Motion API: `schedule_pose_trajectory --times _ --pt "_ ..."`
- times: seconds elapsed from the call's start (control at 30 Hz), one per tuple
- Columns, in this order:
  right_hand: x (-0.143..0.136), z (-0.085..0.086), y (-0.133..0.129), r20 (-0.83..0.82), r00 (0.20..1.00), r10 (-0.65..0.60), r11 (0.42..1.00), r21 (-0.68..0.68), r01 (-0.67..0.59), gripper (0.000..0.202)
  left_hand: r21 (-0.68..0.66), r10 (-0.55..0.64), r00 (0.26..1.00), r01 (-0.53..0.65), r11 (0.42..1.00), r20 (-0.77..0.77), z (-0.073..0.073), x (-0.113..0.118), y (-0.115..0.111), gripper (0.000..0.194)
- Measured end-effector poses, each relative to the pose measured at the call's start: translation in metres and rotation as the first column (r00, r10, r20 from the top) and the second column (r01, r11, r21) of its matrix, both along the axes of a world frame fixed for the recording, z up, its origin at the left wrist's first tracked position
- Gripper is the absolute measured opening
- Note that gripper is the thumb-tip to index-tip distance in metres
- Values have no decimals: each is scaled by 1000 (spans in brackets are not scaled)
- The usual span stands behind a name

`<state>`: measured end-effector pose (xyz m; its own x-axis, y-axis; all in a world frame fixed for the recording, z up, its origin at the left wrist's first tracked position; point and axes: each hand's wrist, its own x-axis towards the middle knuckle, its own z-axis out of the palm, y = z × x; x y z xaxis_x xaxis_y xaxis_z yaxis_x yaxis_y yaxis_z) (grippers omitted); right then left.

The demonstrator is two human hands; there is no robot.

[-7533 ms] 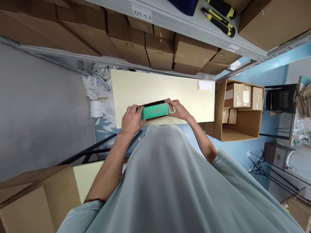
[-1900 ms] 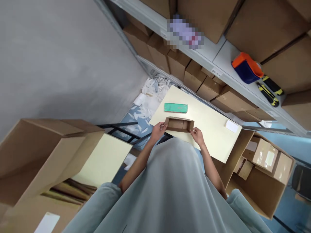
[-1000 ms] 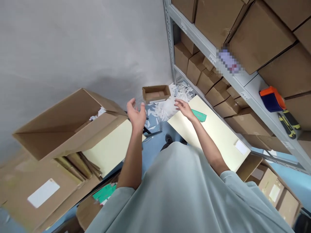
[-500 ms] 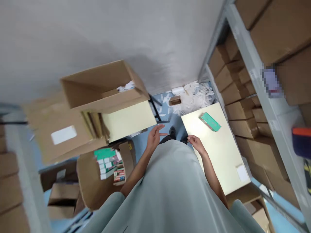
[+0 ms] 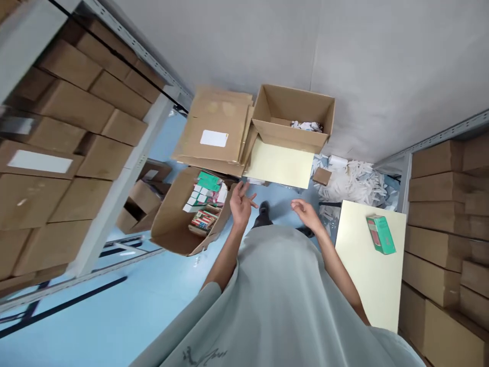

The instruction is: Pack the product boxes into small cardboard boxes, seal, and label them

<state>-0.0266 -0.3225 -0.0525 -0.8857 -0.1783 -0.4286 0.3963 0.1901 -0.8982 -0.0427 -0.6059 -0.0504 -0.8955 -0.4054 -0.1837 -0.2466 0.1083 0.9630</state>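
Note:
My left hand (image 5: 241,205) is raised in front of me with its fingers spread and nothing in it. It is nearest to an open carton (image 5: 168,224) on its left, which holds green and white small boxes (image 5: 204,192) and boxes with a striped print (image 5: 204,220). My right hand (image 5: 306,214) hangs in the air with slightly bent fingers, and I see nothing in it. Right of that hand, a green box (image 5: 381,234) lies on a cream tabletop (image 5: 367,285). Neither hand touches anything.
Flattened cartons (image 5: 214,117) and an open carton (image 5: 294,104) with crumpled paper inside stand on a cream table (image 5: 280,165) by the wall. White paper scraps (image 5: 355,181) cover the floor at the back. Racks of brown boxes (image 5: 433,219) flank both sides.
My view has swung left, so the tables and cartons appear farther right and the left rack shows more fully. My left hand's fingers have spread wider. Both hands stay empty.

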Motion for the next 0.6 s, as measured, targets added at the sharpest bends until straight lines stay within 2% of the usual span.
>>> schedule_pose_trajectory --times 0.1,0.2,0.3,0.4,0.43,0.5,0.57,0.6 --pt "-40 7 -77 -75 981 179 983 55 -175 34 92 -3 999 7 996 -43 -19 -21 -53 81" --pt "-87 6 -156 -105 956 274 959 110 -262 33 184 22 1000 -19 983 -12 -34 -47 -109 77" --pt "-142 -2 -228 -146 956 253 958 173 -227 30 281 123 990 -140 949 75 -47 -78 -164 61" --pt "-198 -12 -287 -165 969 187 945 300 -131 26 413 259 943 -324 851 207 -61 -117 -209 40" --pt "-215 -15 -303 -146 973 181 919 377 -114 25 445 284 921 -379 811 267 -66 -132 -220 35" --pt "-243 -21 -330 -73 980 185 826 552 -115 22 477 301 880 -457 751 369 -75 -161 -237 30" --pt "-259 -26 -350 1 982 188 723 676 -139 19 488 303 856 -494 720 419 -83 -185 -246 29" --pt "-264 -28 -357 23 982 187 692 707 -148 18 488 307 848 -506 711 433 -86 -193 -249 29"
